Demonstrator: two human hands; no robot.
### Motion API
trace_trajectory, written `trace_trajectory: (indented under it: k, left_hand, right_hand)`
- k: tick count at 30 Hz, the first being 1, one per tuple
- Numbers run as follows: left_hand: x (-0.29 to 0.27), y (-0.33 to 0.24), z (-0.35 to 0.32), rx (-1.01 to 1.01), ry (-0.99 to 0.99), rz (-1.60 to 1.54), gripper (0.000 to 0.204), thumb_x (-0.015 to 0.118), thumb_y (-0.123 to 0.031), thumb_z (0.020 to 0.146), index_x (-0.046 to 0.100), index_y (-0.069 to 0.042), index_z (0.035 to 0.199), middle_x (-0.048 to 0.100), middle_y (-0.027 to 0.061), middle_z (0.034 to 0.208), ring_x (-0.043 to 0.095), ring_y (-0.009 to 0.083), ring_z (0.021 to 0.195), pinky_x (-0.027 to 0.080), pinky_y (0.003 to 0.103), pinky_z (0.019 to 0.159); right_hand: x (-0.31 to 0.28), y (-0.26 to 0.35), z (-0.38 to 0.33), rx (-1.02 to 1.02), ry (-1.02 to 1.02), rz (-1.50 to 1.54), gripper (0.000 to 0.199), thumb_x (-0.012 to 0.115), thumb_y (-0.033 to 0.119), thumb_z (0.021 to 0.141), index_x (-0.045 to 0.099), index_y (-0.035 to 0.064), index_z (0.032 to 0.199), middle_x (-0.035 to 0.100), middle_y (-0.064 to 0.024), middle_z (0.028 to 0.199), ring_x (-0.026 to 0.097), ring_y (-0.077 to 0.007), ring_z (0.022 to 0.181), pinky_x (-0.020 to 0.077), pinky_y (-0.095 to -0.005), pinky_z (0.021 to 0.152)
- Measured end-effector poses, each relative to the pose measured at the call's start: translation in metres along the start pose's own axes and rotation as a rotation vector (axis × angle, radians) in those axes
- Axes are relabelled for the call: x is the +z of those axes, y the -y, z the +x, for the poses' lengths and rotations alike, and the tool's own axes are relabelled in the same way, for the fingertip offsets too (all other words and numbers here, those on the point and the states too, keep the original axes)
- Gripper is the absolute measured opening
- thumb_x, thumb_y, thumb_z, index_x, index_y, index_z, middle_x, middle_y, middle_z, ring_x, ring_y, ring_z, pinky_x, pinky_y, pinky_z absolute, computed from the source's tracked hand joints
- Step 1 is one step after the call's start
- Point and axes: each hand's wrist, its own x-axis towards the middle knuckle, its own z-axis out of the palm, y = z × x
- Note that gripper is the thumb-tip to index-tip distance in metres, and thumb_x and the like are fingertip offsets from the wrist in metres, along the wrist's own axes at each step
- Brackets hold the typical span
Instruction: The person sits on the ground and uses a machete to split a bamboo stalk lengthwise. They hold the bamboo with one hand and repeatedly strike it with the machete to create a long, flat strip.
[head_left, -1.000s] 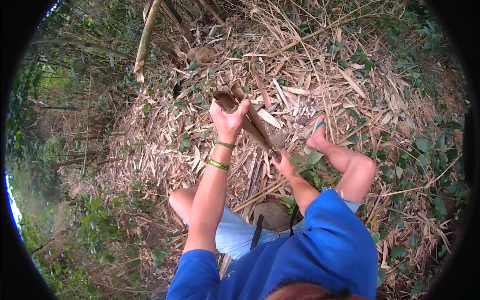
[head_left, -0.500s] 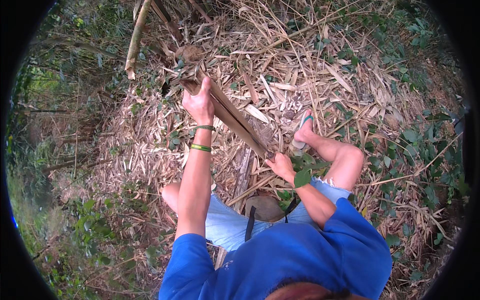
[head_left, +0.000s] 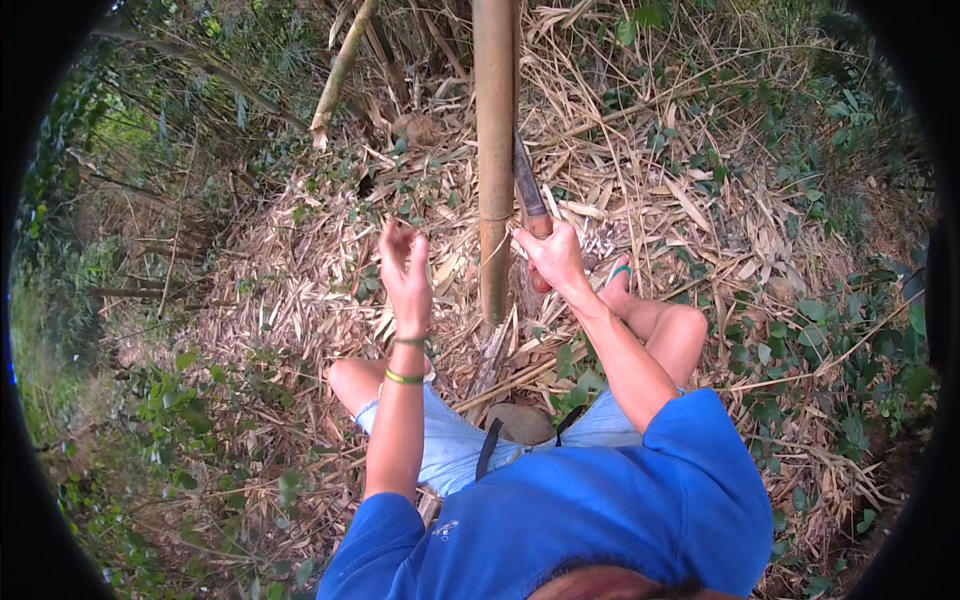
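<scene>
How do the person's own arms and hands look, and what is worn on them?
The short sleeves are blue. On the left forearm sit a thin green band and a yellow-green one; the right forearm shows none. The left hand and right hand wear no gloves.

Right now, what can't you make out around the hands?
Head view:
Bamboo pole: far end cut off by the upper edge.
Knife handle: partly covered by the right hand.
Blade: tip lost against the pole; contact unclear.
</scene>
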Motion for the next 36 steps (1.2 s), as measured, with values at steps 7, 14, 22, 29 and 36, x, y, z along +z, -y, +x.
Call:
trace_trajectory:
  k: [7,14,22,29,36]
  left_hand:
    - [0.0,-0.038,-0.081,0.2,0.165,1.007,0.113,0.087,-0.055,0.065,0.037,0.007,0.147,0.049,0.0287,0.14,0.047,0.0433,0.13,0.037,0.049,0.11]
    - [-0.006,-0.056,-0.058,0.152,0.017,0.772,0.046,0.079,-0.028,0.074,0.059,-0.008,0.11,0.069,0.0213,0.088,0.069,0.042,0.084,0.055,0.051,0.075]
    - [-0.206,-0.073,0.018,0.548,0.183,1.062,0.034,0.082,-0.027,0.071,0.06,-0.012,0.092,0.07,0.0138,0.084,0.069,0.039,0.078,0.055,0.049,0.069]
    - [-0.187,-0.076,0.008,0.44,0.178,1.193,0.039,0.081,-0.026,0.072,0.062,-0.01,0.101,0.071,0.016,0.09,0.07,0.038,0.081,0.057,0.048,0.071]
    - [-0.015,-0.075,-0.053,0.006,0.277,1.054,0.045,0.076,-0.027,0.069,0.069,-0.004,0.107,0.072,0.0255,0.092,0.071,0.0411,0.09,0.057,0.048,0.083]
  right_hand:
    - [0.016,0.104,-0.043,0.018,-0.062,0.308,0.021,0.071,0.009,0.086,0.058,0.0038,0.071,0.056,-0.0021,0.055,0.053,-0.0105,0.043,0.0431,-0.0271,0.042]
    - [0.015,0.147,-0.094,-0.071,0.139,0.251,0.023,0.07,0.013,0.088,0.06,0.0027,0.069,0.061,-0.0042,0.055,0.058,-0.0118,0.045,0.0463,-0.0294,0.043]
    - [-0.147,0.235,-0.137,0.443,0.757,-0.094,0.02,0.072,0.008,0.089,0.053,0.0061,0.082,0.05,0.0029,0.06,0.048,-0.0068,0.046,0.0404,-0.0236,0.043]
    - [-0.14,0.213,-0.154,0.307,0.57,0.086,0.015,0.071,0.006,0.089,0.056,0.0052,0.085,0.051,0.0035,0.061,0.047,-0.0055,0.047,0.0399,-0.0222,0.043]
    - [-0.034,0.136,-0.132,0.078,-0.14,0.313,0.009,0.065,0.004,0.085,0.056,0.0014,0.085,0.059,-0.0054,0.062,0.058,-0.0148,0.047,0.048,-0.0312,0.043]
